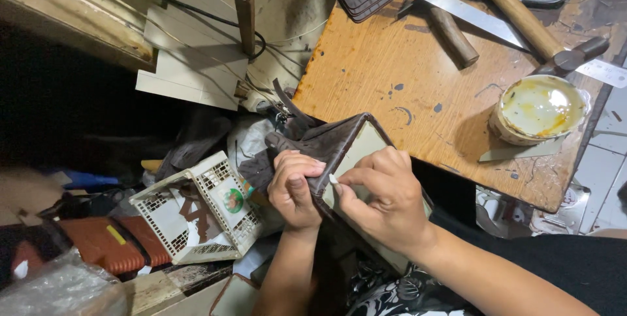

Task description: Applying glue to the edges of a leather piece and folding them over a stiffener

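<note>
- Head view, looking down: both hands meet over a dark brown leather piece (326,143) with a pale lining panel (362,152), held in the lap just off the near edge of the wooden workbench (366,67)
- left hand (294,188): fingers curled, thumb pressed down, clamped on the folded leather edge; holds the piece steady
- right hand (385,201): fingertips pinched together on a small pale tool or applicator (334,182); tip touches the seam where leather meets lining; cannot tell what the tool is, too small
- step in hand, my read: working the edge of the piece, probably pressing or gluing the turned leather margin onto the lining
- next move likely calls for: left grip kept firm while the tool tip tracks along the edge; light pressure so the lining does not shift
- on the bench, well apart from the hands: round tub with yellowish paste (539,108); two wooden-handled hammers (522,18); metal ruler (483,18)
- left of the hands: white perforated plastic basket (196,215) with brown scraps, tilted among clutter
</note>
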